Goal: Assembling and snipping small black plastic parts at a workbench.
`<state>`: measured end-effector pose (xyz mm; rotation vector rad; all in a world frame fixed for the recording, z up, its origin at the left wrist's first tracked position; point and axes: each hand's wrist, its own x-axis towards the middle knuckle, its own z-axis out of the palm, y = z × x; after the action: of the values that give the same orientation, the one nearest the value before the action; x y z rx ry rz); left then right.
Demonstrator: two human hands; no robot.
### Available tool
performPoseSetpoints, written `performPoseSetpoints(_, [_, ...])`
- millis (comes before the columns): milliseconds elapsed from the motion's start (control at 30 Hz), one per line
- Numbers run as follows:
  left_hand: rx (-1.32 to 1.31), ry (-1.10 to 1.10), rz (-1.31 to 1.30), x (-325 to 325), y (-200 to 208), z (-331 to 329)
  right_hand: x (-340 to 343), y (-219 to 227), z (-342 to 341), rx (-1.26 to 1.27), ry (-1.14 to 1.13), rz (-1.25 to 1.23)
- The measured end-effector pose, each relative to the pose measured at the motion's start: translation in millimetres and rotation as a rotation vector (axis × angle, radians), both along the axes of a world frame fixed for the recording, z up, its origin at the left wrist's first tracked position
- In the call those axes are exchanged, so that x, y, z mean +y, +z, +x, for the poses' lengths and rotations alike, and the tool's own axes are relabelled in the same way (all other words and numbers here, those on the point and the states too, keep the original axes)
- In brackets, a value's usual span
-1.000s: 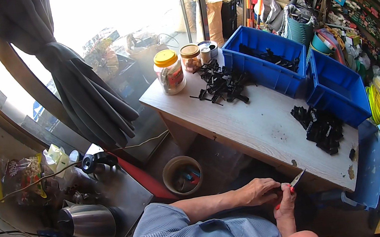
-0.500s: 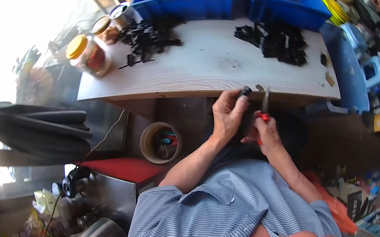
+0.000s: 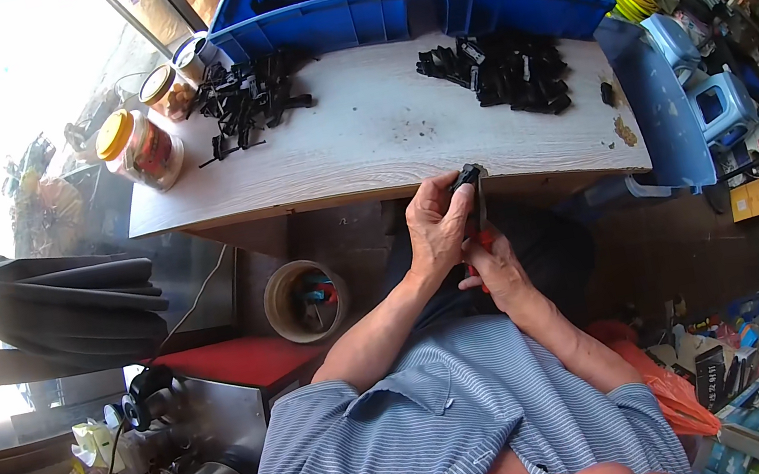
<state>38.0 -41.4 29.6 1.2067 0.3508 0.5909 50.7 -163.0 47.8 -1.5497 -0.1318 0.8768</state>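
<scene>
Just off the near edge of the table, my left hand (image 3: 436, 227) pinches a small black part (image 3: 469, 174) between thumb and fingers. My right hand (image 3: 501, 268) is closed around the red handles of a hand tool with a slim metal end (image 3: 481, 203); whether it is pliers or scissors cannot be made out. The metal end reaches up beside the black part and seems to touch it. On the white table (image 3: 363, 143) lie two heaps of black parts, one at the left (image 3: 248, 98) and one at the right (image 3: 514, 76).
Two blue bins (image 3: 313, 30) (image 3: 516, 5) stand along the table's back, the left one holding black pieces. Jars, one yellow-lidded (image 3: 141, 152), stand at the left. Below are a round bucket (image 3: 277, 306) and a red-topped box (image 3: 234, 364). Blue stools (image 3: 728, 110) are at the right.
The metal end of the tool has come up against the black part, where it stood apart before. My hands have drawn closer together. The whole view has shifted, moving the table leftward and up.
</scene>
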Motion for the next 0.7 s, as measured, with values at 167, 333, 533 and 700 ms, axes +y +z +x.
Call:
performPoseSetpoints(167, [0.007,-0.021,-0.006,-0.9,-2.9,2.7,-0.8,-0.7,1.1,-0.055,0.017,-0.044])
performPoseSetpoints(333, [-0.022,-0.027,-0.002,-4.2,-2.8,3.9,-1.6,-7.7,0.5,-0.043,0.014,-0.049])
performPoseSetpoints(533, [-0.019,0.001,-0.019,-7.3,-3.8,0.6,-5.2,-10.8,2.1,-0.052,0.05,-0.038])
performPoseSetpoints(700, [-0.032,0.013,-0.054,-9.3,-5.8,-1.0,-4.8,-11.7,0.1,-0.043,0.064,-0.025])
